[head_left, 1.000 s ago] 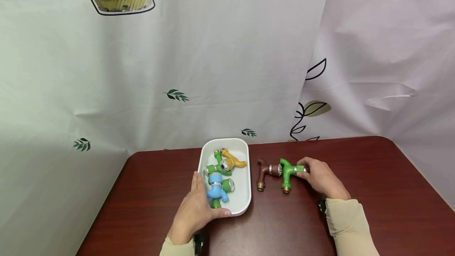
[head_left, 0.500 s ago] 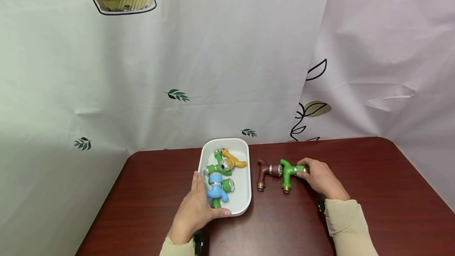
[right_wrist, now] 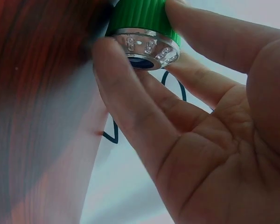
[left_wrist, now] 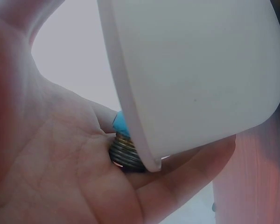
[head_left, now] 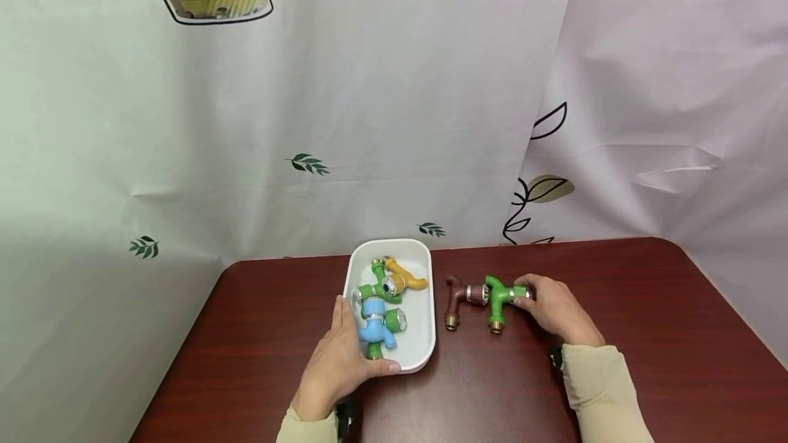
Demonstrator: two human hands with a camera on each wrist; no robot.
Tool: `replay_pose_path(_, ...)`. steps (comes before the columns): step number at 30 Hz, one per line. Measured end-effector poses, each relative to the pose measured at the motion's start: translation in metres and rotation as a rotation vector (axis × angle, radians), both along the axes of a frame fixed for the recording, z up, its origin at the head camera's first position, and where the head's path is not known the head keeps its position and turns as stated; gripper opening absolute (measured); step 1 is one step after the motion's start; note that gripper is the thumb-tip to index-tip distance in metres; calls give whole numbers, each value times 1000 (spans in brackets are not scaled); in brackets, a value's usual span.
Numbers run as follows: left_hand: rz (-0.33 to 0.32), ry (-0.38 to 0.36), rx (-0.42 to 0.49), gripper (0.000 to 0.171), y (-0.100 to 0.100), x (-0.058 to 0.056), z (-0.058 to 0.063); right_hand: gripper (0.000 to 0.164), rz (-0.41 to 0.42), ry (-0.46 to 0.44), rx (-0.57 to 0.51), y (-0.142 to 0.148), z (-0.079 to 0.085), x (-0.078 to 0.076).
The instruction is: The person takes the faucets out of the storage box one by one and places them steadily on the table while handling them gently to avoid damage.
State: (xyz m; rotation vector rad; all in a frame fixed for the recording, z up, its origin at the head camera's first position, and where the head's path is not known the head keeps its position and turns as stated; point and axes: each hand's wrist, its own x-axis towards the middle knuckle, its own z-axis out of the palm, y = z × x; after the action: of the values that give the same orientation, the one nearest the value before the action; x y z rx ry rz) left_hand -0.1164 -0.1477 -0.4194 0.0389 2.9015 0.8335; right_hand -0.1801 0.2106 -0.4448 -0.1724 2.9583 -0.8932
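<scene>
My left hand [head_left: 335, 364] holds the near-left corner of a white tray [head_left: 417, 354], its fingers along the left wall and its thumb across the near rim. Inside the tray lie a blue faucet [head_left: 372, 330], a yellow faucet [head_left: 409, 281] and green faucets [head_left: 378, 289], partly overlapping. The blue faucet's threaded end [left_wrist: 126, 151] pokes over the rim beside my palm in the left wrist view. My right hand [head_left: 560, 310] pinches the ribbed knob [right_wrist: 140, 16] of another green faucet [head_left: 497, 303] on the table. A brown faucet [head_left: 455, 299] lies just left of it, its knob against the green body.
The dark red-brown table [head_left: 258, 340] has rounded far corners. Behind it hangs a pale cloth [head_left: 394, 101] with printed leaves, close to the table's far edge. The tray stands near that edge.
Both hands, the tray and the faucets keep their places. Only the head view has shifted very slightly.
</scene>
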Motion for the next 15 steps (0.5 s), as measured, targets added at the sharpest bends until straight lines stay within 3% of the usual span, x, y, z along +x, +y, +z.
replay_pose_path(8,2,-1,-3,142,0,0,0,37,-18,-10,-8,1,0,0)
replay_pose_path(15,-2,7,-1,142,0,0,0,39,-6,45,-18,1,2,0)
